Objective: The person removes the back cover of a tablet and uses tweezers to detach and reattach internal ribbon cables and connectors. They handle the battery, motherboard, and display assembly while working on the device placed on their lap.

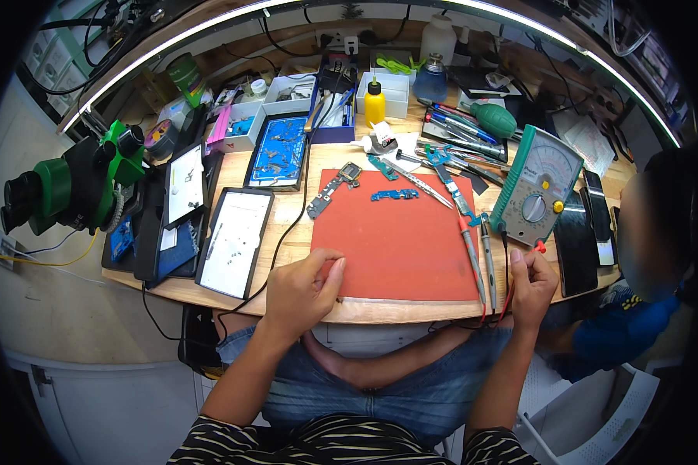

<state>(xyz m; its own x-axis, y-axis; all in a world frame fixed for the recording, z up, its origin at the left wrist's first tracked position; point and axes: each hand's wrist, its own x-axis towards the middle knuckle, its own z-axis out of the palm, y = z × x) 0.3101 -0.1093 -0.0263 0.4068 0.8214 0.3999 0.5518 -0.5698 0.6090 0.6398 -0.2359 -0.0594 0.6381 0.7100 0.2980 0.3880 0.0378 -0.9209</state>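
My left hand (pixel 302 294) hovers over the lower left corner of the red-orange mat (pixel 395 256), fingers curled in and nothing visible in them. My right hand (pixel 533 288) is closed just below the red plug (pixel 540 246) of an analog multimeter (pixel 537 190); the red lead passes beside its fingers, and whether they grip it is hidden. Two test probes, one red-tipped (pixel 470 252) and one grey (pixel 488 263), lie along the mat's right edge. On the mat are a small blue circuit board (pixel 394 195), a grey phone board (pixel 333 190), tweezers (pixel 423 184) and a long board (pixel 451 184).
White and blue trays of small parts (pixel 235 240) stand left of the mat, beside a green microscope (pixel 54 186). A yellow bottle (pixel 374 105), pens and a green air blower (pixel 494 119) are behind. Dark phones (pixel 578 248) lie right, near another person's blue sleeve (pixel 624 333).
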